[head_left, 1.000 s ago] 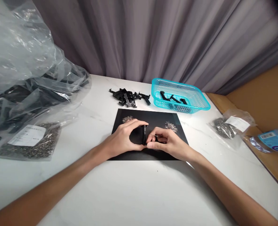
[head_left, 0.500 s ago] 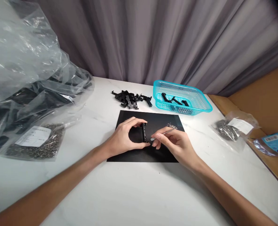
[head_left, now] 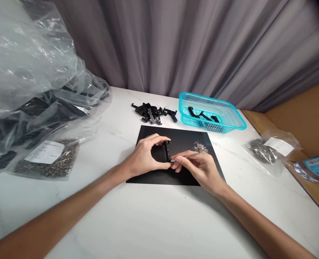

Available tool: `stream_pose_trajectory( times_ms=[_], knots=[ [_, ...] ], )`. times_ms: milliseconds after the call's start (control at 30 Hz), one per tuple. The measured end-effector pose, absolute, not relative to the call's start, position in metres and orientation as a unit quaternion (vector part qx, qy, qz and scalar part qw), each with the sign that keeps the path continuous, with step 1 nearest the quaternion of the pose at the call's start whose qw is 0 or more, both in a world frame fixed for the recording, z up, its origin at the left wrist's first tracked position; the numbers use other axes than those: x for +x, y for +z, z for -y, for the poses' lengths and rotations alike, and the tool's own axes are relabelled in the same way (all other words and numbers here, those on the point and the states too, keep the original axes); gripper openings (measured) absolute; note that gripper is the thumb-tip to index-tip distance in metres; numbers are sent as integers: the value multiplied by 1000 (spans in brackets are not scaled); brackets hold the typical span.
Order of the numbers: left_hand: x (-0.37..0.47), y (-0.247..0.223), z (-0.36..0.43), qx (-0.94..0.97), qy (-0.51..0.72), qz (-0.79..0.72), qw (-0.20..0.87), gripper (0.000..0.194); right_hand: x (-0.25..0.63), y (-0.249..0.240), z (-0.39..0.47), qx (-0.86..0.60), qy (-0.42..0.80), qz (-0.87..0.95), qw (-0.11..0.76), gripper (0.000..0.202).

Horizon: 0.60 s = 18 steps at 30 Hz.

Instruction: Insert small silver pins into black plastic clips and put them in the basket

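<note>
Over a black mat (head_left: 159,178), my left hand (head_left: 145,155) grips a narrow black plastic part (head_left: 167,151) by its two ends, between thumb and fingers. The part stands lengthwise away from me. My right hand (head_left: 198,166) pinches a thin metal tool (head_left: 190,155), which looks like tweezers. The tool's tip is at the near end of the part; whether it holds a small piece is too small to tell. Small metal pieces (head_left: 200,147) lie in a pile on the mat behind my right hand.
Black plastic parts (head_left: 151,112) are heaped behind the mat. A blue basket (head_left: 229,126) beside them holds several more. Bags of metal pieces lie left (head_left: 50,158) and right (head_left: 264,149). Large plastic bags (head_left: 40,72) fill the left; a blue packet (head_left: 314,167) lies far right.
My right hand has moved left, bringing the tool's tip up to the near end of the black part. The whole view has shifted slightly. My left hand keeps its grip.
</note>
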<state>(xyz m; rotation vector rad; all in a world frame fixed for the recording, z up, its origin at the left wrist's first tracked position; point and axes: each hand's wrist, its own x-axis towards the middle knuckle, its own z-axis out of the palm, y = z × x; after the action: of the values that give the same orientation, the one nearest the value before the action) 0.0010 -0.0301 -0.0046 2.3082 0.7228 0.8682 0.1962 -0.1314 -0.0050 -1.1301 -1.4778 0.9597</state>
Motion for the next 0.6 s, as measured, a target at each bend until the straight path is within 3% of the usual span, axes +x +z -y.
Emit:
stream_pose_trajectory(
  times_ms=[367,500,600],
  knots=[
    [0,-3,28,870,315,-261,275,60,197,-7,129,-473,391,623,484,26],
    [-1,-1,28,854,337,-274,285,59,226,13,121,-504,233,637,534,39],
    [-2,0,25,830,367,-292,301,58,253,22,117,-558,109,665,484,37]
  ],
)
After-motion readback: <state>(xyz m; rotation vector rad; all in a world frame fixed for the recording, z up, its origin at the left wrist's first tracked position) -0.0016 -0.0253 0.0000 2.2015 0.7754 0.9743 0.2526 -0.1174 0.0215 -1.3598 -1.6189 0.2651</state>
